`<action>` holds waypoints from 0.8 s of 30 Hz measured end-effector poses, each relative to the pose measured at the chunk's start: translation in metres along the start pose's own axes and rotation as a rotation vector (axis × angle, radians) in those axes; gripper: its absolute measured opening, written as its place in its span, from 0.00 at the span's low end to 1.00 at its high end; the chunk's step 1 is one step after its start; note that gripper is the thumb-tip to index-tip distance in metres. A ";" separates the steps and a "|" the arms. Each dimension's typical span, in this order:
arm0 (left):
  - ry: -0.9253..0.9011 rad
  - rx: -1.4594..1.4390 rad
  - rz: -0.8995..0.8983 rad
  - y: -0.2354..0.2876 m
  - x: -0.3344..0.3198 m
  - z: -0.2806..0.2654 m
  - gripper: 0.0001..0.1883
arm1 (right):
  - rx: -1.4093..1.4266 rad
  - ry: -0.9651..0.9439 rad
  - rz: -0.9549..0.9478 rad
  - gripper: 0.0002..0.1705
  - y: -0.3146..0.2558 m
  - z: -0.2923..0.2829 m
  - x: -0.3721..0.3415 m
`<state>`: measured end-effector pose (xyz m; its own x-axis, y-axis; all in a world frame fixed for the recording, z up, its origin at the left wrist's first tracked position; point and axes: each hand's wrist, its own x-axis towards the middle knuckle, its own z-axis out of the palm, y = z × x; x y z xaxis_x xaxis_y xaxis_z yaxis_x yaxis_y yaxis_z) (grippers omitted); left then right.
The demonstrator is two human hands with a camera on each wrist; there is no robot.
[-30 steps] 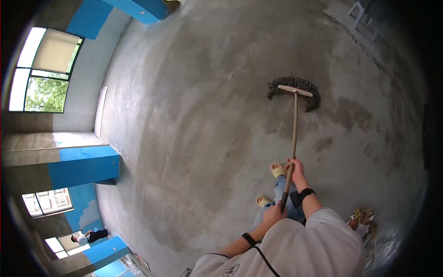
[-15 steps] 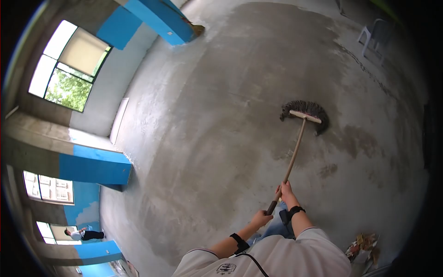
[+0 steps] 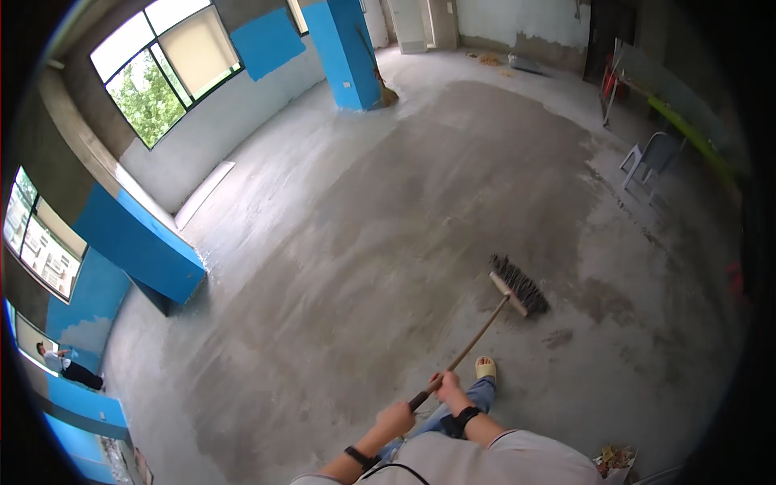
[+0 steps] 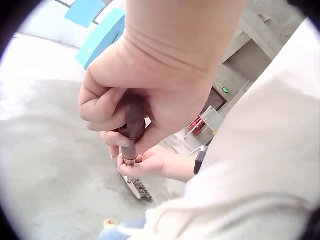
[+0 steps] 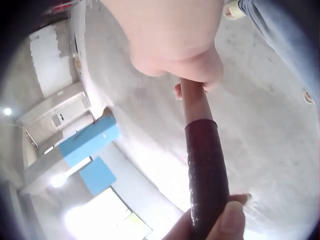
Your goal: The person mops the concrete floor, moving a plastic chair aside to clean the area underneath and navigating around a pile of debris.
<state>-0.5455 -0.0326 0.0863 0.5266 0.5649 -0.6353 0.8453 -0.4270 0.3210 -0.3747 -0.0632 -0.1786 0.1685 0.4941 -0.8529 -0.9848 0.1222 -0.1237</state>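
A mop with a dark fringed head (image 3: 521, 284) and a wooden handle (image 3: 478, 335) lies on the concrete floor ahead, its handle slanting down to the hands. My left hand (image 3: 395, 420) grips the dark sleeve at the handle's end; in the left wrist view the left hand (image 4: 145, 85) has its fingers curled round that grip (image 4: 134, 117). Farther down the handle, my right hand (image 3: 447, 388) holds the bare wood. The right wrist view has the right hand (image 5: 175, 45) round the wood just beyond the brown sleeve (image 5: 206, 170).
Damp-looking darker patches cover much of the floor (image 3: 323, 323). A blue pillar (image 3: 343, 56) stands ahead, another blue column (image 3: 145, 242) at left. A grey chair (image 3: 651, 158) is at right, debris (image 3: 616, 459) lower right, a person (image 3: 69, 365) far left.
The mop head has moved nearer the body and turned. Both hands have shifted left and downward in the head view, still on the handle. The view has swung, showing more of the far room.
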 end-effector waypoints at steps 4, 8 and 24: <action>0.110 0.021 -0.141 -0.089 -0.101 0.005 0.19 | 0.034 0.130 0.177 0.10 0.135 0.004 -0.055; 0.133 0.019 -0.272 -0.169 -0.173 0.019 0.17 | -0.057 0.218 0.383 0.10 0.225 -0.130 -0.029; 0.133 -0.281 -0.154 -0.156 -0.123 0.098 0.14 | -0.602 -0.137 0.192 0.19 0.189 -0.073 -0.086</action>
<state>-0.7511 -0.1042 0.0456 0.3827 0.7027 -0.5998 0.8977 -0.1295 0.4211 -0.5781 -0.1454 -0.1652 -0.0486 0.5693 -0.8207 -0.8430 -0.4640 -0.2720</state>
